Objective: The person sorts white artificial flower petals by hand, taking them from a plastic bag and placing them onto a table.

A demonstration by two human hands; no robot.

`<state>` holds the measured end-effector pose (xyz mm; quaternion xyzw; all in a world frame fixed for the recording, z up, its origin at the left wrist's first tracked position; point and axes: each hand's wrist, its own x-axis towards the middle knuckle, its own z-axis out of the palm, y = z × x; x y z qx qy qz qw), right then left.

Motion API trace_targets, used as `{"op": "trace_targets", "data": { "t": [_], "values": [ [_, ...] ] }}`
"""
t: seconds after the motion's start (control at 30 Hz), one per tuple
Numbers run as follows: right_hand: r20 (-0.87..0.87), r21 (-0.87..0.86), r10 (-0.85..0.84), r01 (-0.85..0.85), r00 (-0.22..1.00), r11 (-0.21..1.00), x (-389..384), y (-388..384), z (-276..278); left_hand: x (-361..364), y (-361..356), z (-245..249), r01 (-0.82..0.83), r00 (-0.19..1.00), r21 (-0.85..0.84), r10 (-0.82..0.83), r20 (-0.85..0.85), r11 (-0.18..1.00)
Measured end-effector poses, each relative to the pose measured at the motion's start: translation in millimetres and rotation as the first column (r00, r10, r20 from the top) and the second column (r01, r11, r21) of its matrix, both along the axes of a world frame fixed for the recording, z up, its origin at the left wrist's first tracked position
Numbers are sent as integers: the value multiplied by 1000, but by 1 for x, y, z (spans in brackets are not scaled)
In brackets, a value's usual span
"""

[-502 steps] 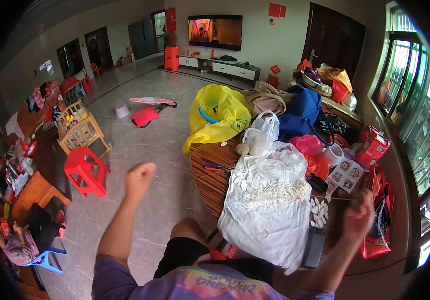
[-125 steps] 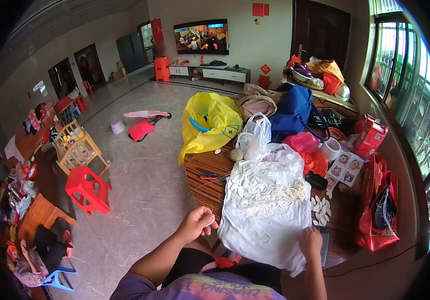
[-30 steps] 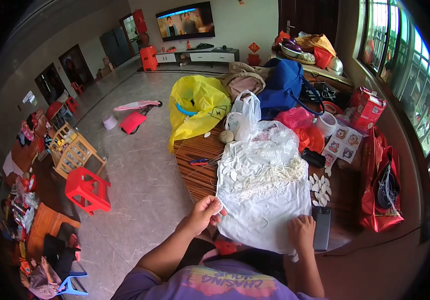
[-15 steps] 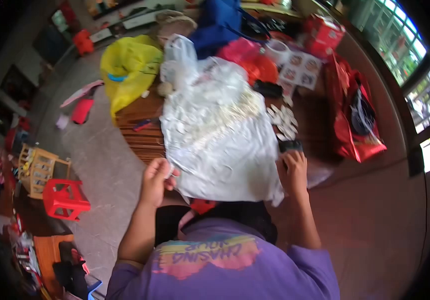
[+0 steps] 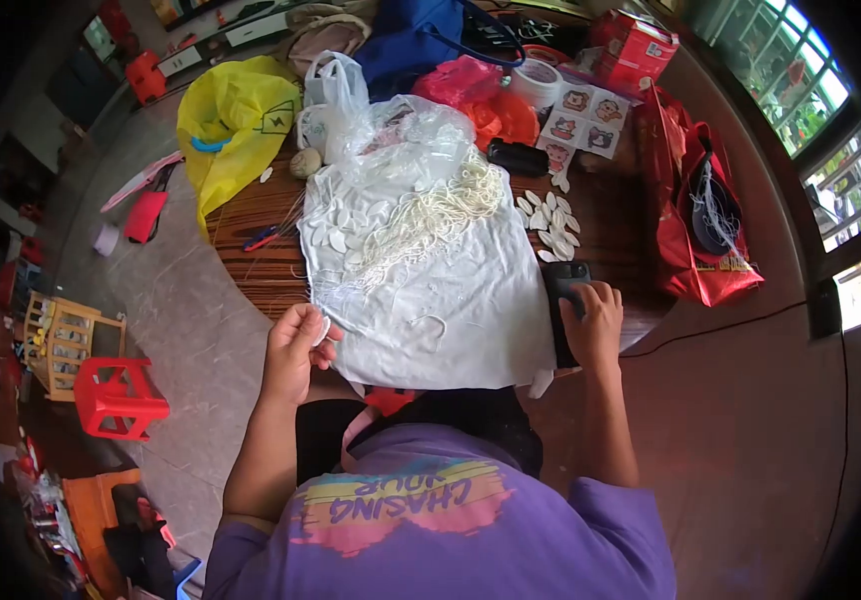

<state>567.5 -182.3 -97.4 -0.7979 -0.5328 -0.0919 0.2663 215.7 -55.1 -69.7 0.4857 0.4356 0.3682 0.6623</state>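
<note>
My left hand [image 5: 298, 345] is closed at the near left corner of a white cloth [image 5: 491, 340], pinching a small flat white oval piece [image 5: 323, 330] between thumb and fingers. My right hand [image 5: 596, 325] rests over a black phone [image 5: 559, 290] at the cloth's right edge; its thumb and fingers are apart and touch the phone. A tangled bundle of cream cords [image 5: 431, 225] lies across the cloth. Several white oval pieces [image 5: 339, 238] lie left of the cords, and more white pieces [image 5: 551, 222] lie on the wood beyond the phone. A loop of thin cord [image 5: 431, 333] lies nearer me.
Around the wooden table [image 5: 251, 270] stand a yellow bag [image 5: 236, 125], clear plastic bags [image 5: 406, 130], a blue bag [image 5: 406, 50], a tape roll [image 5: 537, 83], a sticker sheet [image 5: 583, 120] and a red bag [image 5: 676, 190]. Red-handled pliers [image 5: 263, 238] lie left. A red stool [image 5: 121, 395] stands on the floor.
The view has shifted slightly and sharpened. My right hand's fingers have spread over the phone, and more of the phone shows. My left hand still pinches the white oval piece.
</note>
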Motion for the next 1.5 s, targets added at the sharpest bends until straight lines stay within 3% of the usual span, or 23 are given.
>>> {"op": "trace_targets", "data": {
  "t": [0.2, 0.37, 0.5, 0.63, 0.87, 1.0, 1.1, 1.3, 1.4, 1.5],
  "values": [
    [16, -92, -100, 101, 995, 991, -12, 13, -12, -5, -1, 0, -21, 1000, 2, 21, 21, 1000],
    [-97, -125, -180, 167, 979, 978, -14, 12, -9, -13, 0, -6, -31, 998, -31, 33, 60, 999],
    [-163, -64, -180, 172, 970, 983, -3, 10, -13, -12, 0, -2, -17, 998, -37, 19, 53, 999],
    [-95, 69, -253, 260, 963, 963, 23, 5, -11, -12, -1, -3, -28, 998, -3, 28, 53, 1000],
    [-65, -185, -439, 421, 896, 888, 51, 10, 2, -13, -4, -9, -27, 998, -10, 27, 54, 1000],
    [-84, -176, -385, 367, 919, 913, 64, 12, -5, -13, -4, -10, -45, 995, -57, 50, 86, 997],
    [-40, -25, -270, 269, 962, 963, 81, 13, -26, -12, -3, -5, 1, 997, -11, 0, 80, 1000],
    [77, -78, -326, 332, 942, 940, 71, 14, -19, -13, -5, -10, 63, 992, -7, -62, 108, 998],
    [158, 34, -292, 290, 943, 956, 58, 19, -18, -13, -7, -9, 74, 993, 1, -74, 95, 997],
    [156, 163, -111, 86, 981, 983, 45, 35, -25, -12, -9, -10, 91, 991, 7, -91, 102, 996]
  ]
}}
